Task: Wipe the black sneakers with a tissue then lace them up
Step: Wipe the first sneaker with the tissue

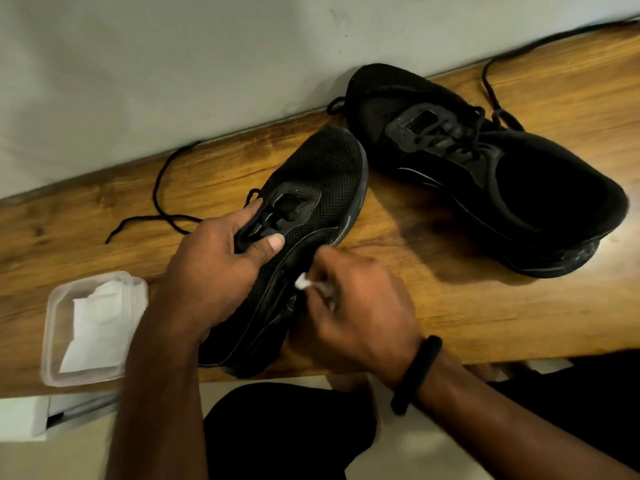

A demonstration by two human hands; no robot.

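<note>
Two black mesh sneakers lie on a wooden bench. The near sneaker [311, 188] points away from me, and my left hand [221, 265] grips it over the tongue and lace area, thumb on top. My right hand [360, 306] is closed on a small crumpled white tissue [303, 281] pressed against the sneaker's right side by the sole. This hand is blurred. The second sneaker [485, 168] rests by itself at the right, with loose laces threaded part way. A black lace [162, 202] trails from the near sneaker onto the bench at the left.
A clear plastic tub [52, 341] with white tissues inside sits at the bench's front left edge. A grey wall runs along the back of the bench [485, 306]. Another loose lace [491, 81] trails at the far right. My dark-clothed knees are below the bench's front edge.
</note>
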